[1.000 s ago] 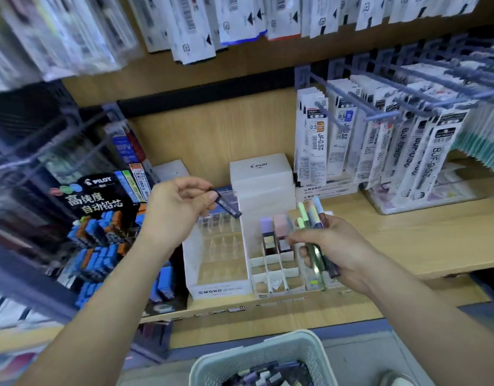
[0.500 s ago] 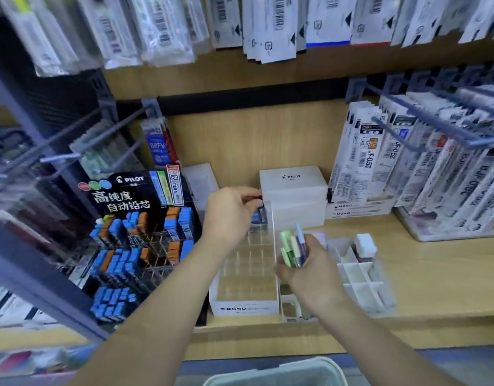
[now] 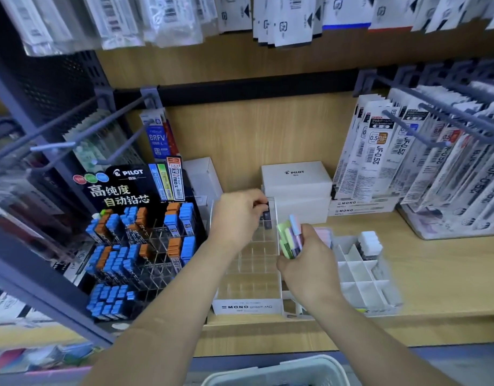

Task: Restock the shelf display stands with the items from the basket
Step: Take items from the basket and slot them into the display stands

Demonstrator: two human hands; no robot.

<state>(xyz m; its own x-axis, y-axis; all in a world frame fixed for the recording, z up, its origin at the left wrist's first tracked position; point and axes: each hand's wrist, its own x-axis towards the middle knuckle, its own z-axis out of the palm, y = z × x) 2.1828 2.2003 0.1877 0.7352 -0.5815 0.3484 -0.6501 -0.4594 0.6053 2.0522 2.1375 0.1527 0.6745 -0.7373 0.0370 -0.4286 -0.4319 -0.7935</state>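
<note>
My left hand pinches a small dark lead case at the back row of the clear MONO display stand on the wooden shelf. My right hand grips a bunch of pastel green, purple and blue cases, held upright just right of that stand. A white divided stand sits to the right, with one white-capped item in its back cell. The white basket shows only its rim at the bottom edge.
A black PILOT lead display with blue and orange cases stands at the left. White PILOT boxes sit behind the stands. Refill packs hang on pegs at the right and above. Grey pegs jut out at the left.
My left hand has carried the dark case from above the stand down into its back row. The right hand with its pastel cases stays beside the stand. The view has shifted left.
</note>
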